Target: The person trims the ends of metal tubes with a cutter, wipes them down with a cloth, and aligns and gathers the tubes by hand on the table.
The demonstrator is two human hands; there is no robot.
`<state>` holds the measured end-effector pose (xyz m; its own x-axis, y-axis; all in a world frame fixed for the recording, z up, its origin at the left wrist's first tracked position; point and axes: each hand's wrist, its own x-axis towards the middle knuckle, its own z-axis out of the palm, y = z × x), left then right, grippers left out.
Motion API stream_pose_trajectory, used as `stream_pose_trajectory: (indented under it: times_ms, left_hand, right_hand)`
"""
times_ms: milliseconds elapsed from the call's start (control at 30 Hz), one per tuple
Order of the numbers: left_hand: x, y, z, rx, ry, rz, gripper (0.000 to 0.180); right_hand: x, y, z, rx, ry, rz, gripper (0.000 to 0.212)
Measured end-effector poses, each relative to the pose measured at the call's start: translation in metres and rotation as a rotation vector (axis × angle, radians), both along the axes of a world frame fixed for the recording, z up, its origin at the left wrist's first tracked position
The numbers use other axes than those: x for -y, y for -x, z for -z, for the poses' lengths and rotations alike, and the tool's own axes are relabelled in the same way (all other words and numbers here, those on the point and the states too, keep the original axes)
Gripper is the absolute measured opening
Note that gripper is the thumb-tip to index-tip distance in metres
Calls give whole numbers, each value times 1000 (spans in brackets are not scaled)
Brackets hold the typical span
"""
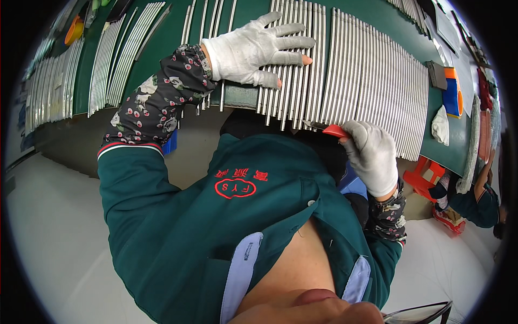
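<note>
My left hand (253, 51), in a white glove with some bare fingertips, lies flat with fingers spread across a group of slim shiny metal rods (294, 94). In my gloved right hand (372, 156), closed near the table's front edge, is a small red-handled tool (335, 130). Its thin, dark, blade-like tip points left and touches or nearly touches the rods' near ends; its exact kind is unclear. Right of that group, a wide row of similar rods (377, 81) lies side by side. A few rods sit apart beneath and left of my left wrist.
More rods (129, 59) lie in bundles on the left of the green table (440, 154). At the right are an orange-and-blue tape dispenser (452, 93), a crumpled white cloth (440, 125) and a grey block (436, 75). A red stool (423, 175) and another person (477, 202) are beyond.
</note>
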<state>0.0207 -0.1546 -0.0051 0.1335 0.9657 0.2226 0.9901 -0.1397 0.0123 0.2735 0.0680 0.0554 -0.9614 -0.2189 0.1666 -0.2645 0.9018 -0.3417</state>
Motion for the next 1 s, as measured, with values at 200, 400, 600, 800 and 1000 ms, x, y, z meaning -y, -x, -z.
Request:
stream_pose_trajectory:
  times_ms: [200, 400, 600, 800, 1000]
  left_hand:
    - [0, 1, -1, 20, 17, 4, 71]
    - [0, -1, -2, 32, 1, -1, 73]
    - [1, 0, -1, 16, -12, 0, 74]
    - [-1, -2, -5, -1, 46, -11, 72]
    - [-2, -3, -5, -16, 26, -5, 75]
  right_hand:
    - [-1, -10, -3, 114, 232, 201, 18]
    - [-3, -8, -5, 145, 161, 130, 15]
    - [1, -4, -7, 198, 143, 138, 14]
    - [4, -1, -9, 194, 106, 114, 13]
    - [9, -5, -21, 182, 150, 32, 12]
